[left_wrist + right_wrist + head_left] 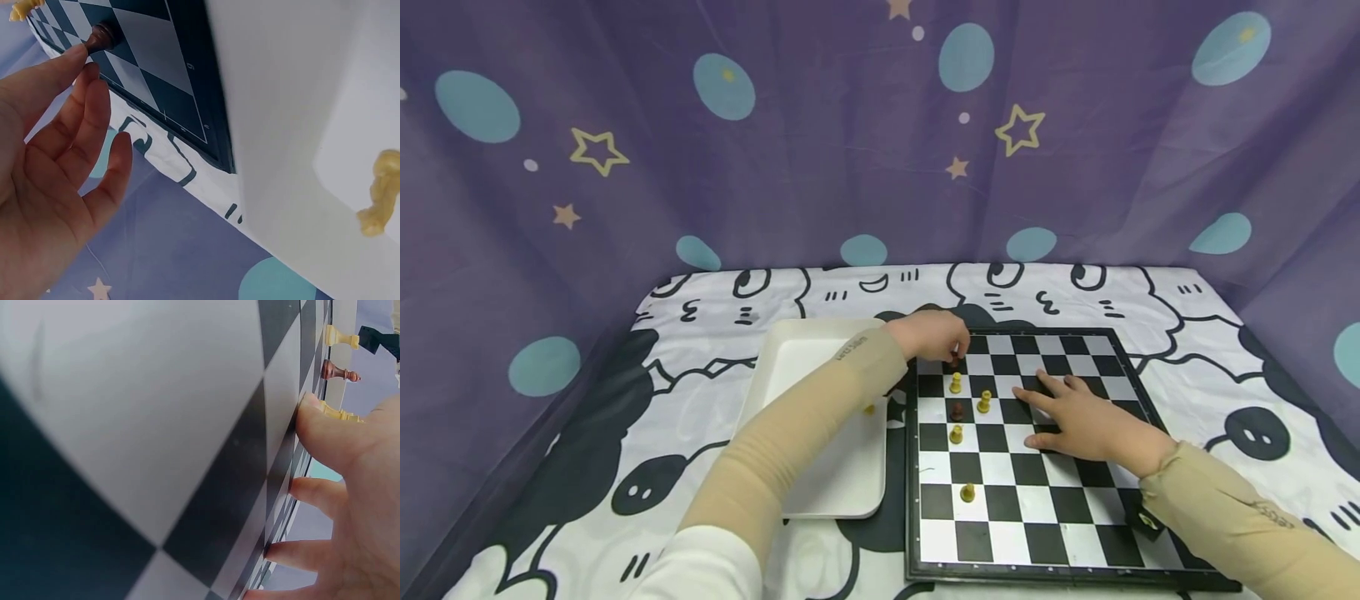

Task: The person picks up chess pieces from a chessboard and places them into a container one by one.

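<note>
My left hand (934, 333) reaches over the far left of the black-and-white chessboard (1032, 572). Its thumb and forefinger pinch a dark brown chess pawn (101, 37), which stands on or just above a square; contact is hard to tell. My right hand (1078, 417) rests on the middle of the board with fingers spread and holds nothing. Between the hands stand a yellow chess piece (955, 383), a yellow rook (984, 402), another brown piece (957, 412) and a second yellow rook (956, 434). Nearer the front is one more yellow piece (967, 493).
A white tray (831, 505) stands left of the board, partly hidden by the left forearm. One yellow chess piece (381, 192) lies in it. A patterned cloth (700, 483) covers the table, and a purple curtain (850, 183) hangs behind.
</note>
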A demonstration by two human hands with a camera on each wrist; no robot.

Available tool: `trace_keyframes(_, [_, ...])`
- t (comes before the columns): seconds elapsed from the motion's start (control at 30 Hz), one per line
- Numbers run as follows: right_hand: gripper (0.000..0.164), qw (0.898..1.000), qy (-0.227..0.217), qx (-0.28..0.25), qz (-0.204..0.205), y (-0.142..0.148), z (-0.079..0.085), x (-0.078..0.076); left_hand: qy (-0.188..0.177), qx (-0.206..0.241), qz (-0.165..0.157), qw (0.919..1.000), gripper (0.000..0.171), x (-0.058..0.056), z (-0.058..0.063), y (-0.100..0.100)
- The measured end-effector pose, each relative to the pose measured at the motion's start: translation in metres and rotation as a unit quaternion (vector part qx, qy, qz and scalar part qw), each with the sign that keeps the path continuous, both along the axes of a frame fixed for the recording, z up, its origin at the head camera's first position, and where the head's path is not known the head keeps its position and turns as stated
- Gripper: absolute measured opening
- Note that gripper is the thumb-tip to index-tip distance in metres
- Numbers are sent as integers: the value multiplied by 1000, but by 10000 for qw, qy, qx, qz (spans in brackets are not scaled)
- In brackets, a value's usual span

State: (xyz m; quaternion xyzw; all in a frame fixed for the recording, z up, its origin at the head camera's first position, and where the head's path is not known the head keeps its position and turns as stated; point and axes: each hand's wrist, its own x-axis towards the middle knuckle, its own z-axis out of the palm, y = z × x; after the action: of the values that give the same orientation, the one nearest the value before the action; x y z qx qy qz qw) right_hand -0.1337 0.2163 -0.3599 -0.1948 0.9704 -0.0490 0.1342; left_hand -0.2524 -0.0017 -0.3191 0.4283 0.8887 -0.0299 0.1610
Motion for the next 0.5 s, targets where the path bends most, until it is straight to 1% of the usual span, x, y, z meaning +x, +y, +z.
trace_keyframes(0.2, [76,10000,8,48,-13,0,-1,0,-236,240,2,9994,15,-5,-4,-2])
trace_keyframes(0.37, [76,10000,27,44,9,-1,-1,0,-545,469,112,9973,15,-8,-4,-4])
trace_keyframes(0.5, [75,10000,12,79,1,-1,-1,0,-682,576,181,9958,14,-10,-4,-5])
